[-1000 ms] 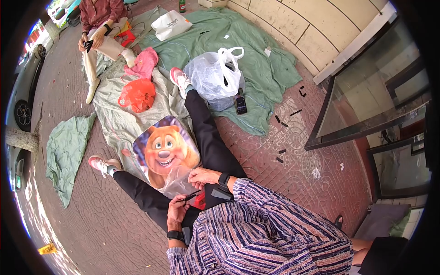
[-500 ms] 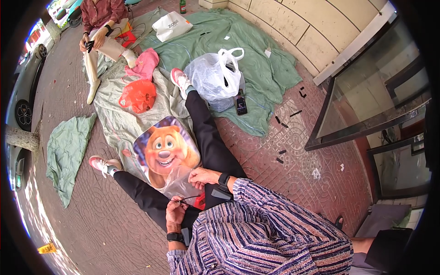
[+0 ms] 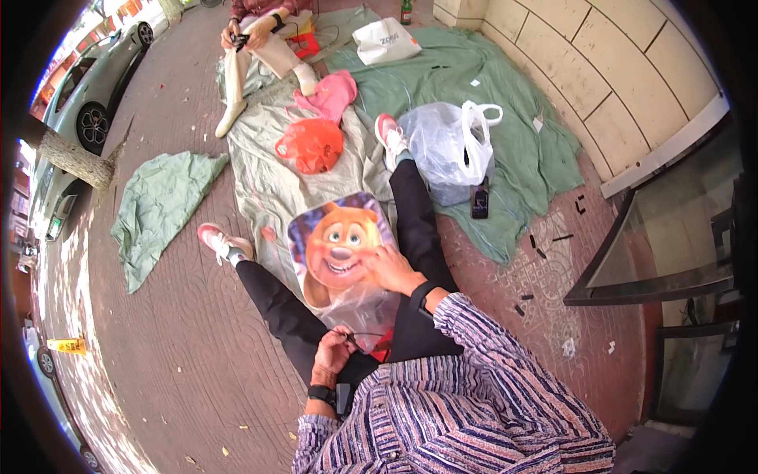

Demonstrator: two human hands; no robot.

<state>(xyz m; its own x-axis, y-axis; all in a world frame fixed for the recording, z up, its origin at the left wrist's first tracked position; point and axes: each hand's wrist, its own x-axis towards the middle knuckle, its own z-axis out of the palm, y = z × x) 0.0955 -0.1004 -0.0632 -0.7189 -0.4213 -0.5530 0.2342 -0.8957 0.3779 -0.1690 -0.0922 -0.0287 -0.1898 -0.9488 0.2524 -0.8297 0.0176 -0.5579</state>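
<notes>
In my lap lies a square, round-cornered panel [image 3: 339,245] printed with a smiling cartoon bear. My right hand [image 3: 392,270] is over its right side, fingers bent and bunched close to the surface. Whatever they may pinch is too small to make out. Lower down, by my left thigh, my left hand [image 3: 335,353] is closed on a thin black cord [image 3: 357,343], one end of which sticks out toward the right. Between the hands a clear plastic bag [image 3: 367,312] lies crumpled over the panel's near edge. A red item [image 3: 382,345] shows partly beneath it.
A red plastic bag [image 3: 309,146] sits on the pale sheet ahead. Right of my foot are a clear white-handled bag [image 3: 446,150] and a phone [image 3: 479,199]. Small black pieces [image 3: 537,246] are scattered on the paving. Another person [image 3: 264,39] sits beyond, holding something black.
My right hand has moved forward from the clear bag onto the bear panel. My left hand still holds the black cord. The whole view has shifted, with things appearing farther right.
</notes>
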